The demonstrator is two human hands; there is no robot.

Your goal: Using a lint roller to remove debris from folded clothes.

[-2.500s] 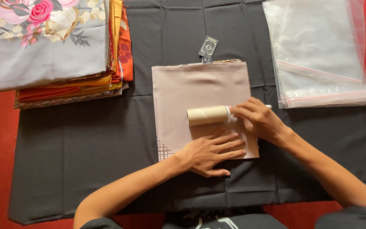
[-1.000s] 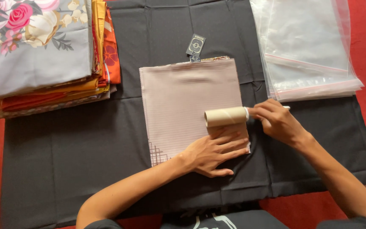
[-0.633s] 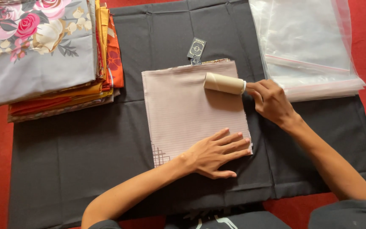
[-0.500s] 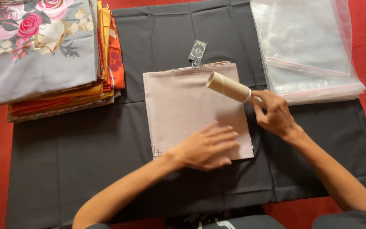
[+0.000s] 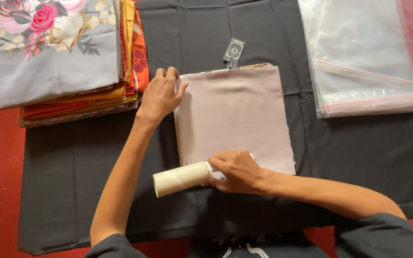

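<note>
Roller, a pale cardboard tube shaped like a short log, sticks out to the left of the right hand. That hand's grip is closed around the roller's handle, and the fingers hide almost all of the handle. The roller lies at the near left corner of the folded pink cloth, partly over the dark sheet. I cannot tell if it touches the cloth.

The left hand lies at the far left corner of the pink cloth. Its fingers curl at the edge, but I cannot tell if they pinch it.

The pink cloth is flat and square with thin lines on it. A small dark tag lies just past its far edge. A stack of folded cloths sits to the left, with a grey flowery one on top; its far side is cut off. Shiny clear bags lie to the right, cut off too.

Half a second ago the roller was up by the far right corner, and the left hand was pressing flat on the near part of the cloth.
</note>
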